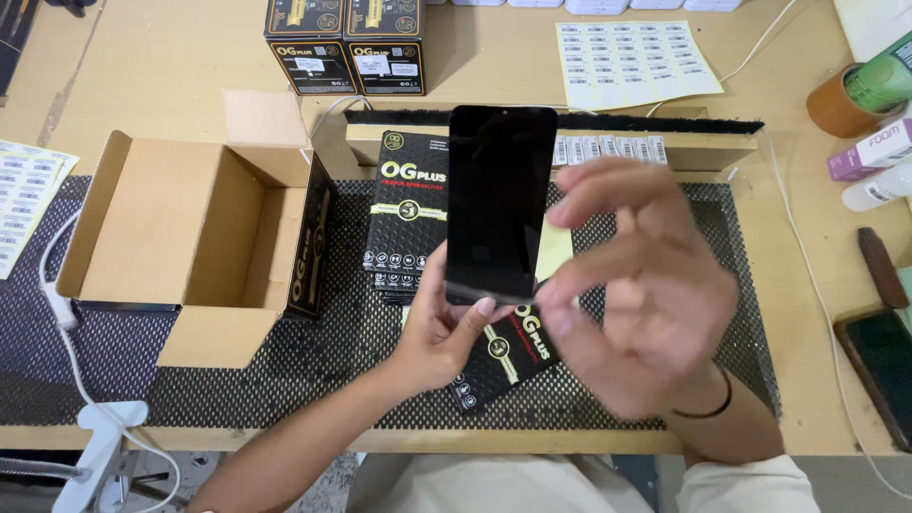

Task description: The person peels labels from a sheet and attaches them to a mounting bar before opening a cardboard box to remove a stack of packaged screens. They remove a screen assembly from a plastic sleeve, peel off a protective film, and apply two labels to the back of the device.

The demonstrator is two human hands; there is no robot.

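My left hand [445,328] holds a black phone screen panel [501,195] upright by its lower edge, above the black mesh mat [332,351]. Blurred from motion, my right hand [641,285] is beside the panel's right edge with fingers spread, and a small pale yellow piece [554,252] shows between its fingers and the panel. Whether it grips that piece I cannot tell. Under the hands lie flat black packets with gold print, one stack [408,204] behind the panel and one packet [508,356] below it.
An open cardboard box [190,223] lies on its side at the left. Two black boxes [344,46] and a sheet of barcode labels [632,62] sit at the back. A brush strip [655,123] tops a wooden ledge. Tape roll [836,104], bottles and a dark phone [879,366] are at the right.
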